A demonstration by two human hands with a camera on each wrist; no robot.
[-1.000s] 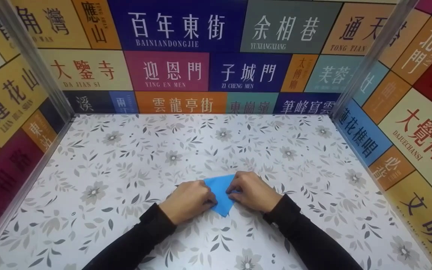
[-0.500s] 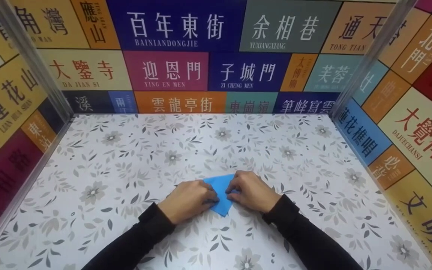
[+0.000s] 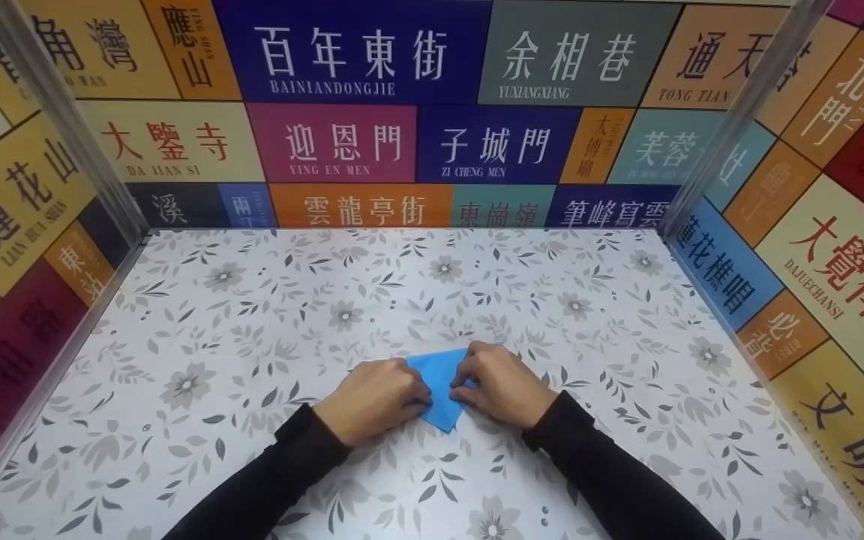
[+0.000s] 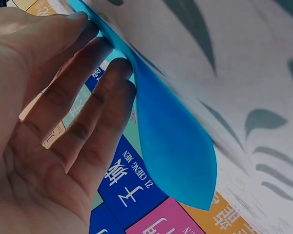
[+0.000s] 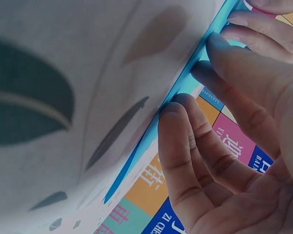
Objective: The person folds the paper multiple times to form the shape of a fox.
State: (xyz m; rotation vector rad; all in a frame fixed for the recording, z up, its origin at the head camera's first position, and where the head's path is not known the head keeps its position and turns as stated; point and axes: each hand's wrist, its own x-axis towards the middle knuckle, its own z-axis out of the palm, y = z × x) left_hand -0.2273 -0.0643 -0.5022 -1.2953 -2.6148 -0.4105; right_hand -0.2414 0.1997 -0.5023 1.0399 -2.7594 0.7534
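A folded piece of blue paper [image 3: 439, 390] lies on the patterned tabletop, its point toward the person. My left hand [image 3: 381, 397] holds its left side, the fingers bent and the tips against it. On the right side, my right hand [image 3: 503, 382] holds the paper with thumb and bent fingers. In the left wrist view, a flap of the blue paper [image 4: 176, 141] lifts in a curve beyond the left fingertips [image 4: 122, 68]. The right wrist view shows the paper edge-on as a thin blue strip [image 5: 185, 73] under the right thumb and fingertips. The hands cover the paper's side corners.
The tabletop [image 3: 252, 330] has a white covering with grey flowers and leaves. Panels with coloured blocks and Chinese lettering [image 3: 364, 52] stand behind it and on both sides. Clear strips [image 3: 732, 127] run along the corners.
Hardly anything differs. The left fingertips shift slightly inward over the paper and then back. The right hand and the paper stay in nearly the same place.
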